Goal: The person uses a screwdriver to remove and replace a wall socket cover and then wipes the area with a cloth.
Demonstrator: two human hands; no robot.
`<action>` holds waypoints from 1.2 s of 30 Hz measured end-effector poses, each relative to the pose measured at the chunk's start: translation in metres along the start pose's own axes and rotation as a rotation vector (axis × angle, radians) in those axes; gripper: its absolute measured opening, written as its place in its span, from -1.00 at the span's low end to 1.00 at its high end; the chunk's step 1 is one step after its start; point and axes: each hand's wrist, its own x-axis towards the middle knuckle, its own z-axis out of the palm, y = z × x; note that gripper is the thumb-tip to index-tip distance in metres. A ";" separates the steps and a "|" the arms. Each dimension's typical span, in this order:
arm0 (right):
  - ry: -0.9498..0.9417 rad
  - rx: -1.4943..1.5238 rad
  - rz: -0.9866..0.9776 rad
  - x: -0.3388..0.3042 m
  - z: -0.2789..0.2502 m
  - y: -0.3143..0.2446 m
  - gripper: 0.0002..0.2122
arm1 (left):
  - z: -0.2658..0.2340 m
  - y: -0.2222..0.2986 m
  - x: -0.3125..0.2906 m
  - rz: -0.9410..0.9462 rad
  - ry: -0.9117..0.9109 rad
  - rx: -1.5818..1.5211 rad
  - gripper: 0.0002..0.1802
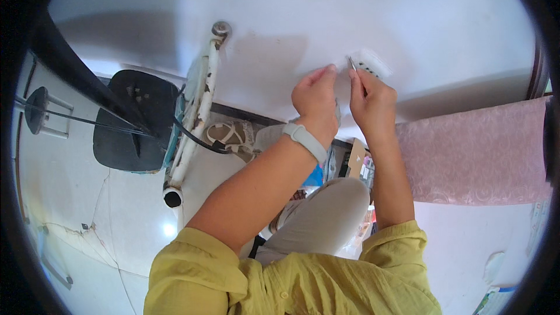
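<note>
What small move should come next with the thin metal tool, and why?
Probably ease the tool slightly left, toward the left hand: the right hand grips it, and its tip points up just right of the left hand's pinched fingers, with a gap between.

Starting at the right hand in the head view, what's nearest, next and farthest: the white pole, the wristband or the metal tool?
1. Metal tool: in the right hand.
2. Wristband: lower left.
3. White pole: farther left.

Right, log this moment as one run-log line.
left hand: fingertips pinched, contents unclear | right hand: gripping slim metal tool, tip exposed | white dark-marked item: just beyond right hand
</note>
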 end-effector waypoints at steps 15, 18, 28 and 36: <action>-0.005 0.021 -0.175 -0.009 0.024 0.021 -0.84 | 0.001 -0.002 0.001 0.035 -0.008 -0.009 -0.82; 0.079 0.018 -0.170 -0.006 0.009 0.021 -0.85 | -0.001 -0.002 0.001 0.001 -0.025 -0.006 -0.82; 0.105 0.136 -0.067 -0.003 0.006 0.007 -0.86 | -0.002 -0.004 0.003 0.059 -0.005 0.003 -0.83; -0.044 0.037 -0.082 -0.012 0.010 0.017 -0.80 | -0.002 -0.005 0.004 0.000 -0.035 0.042 -0.76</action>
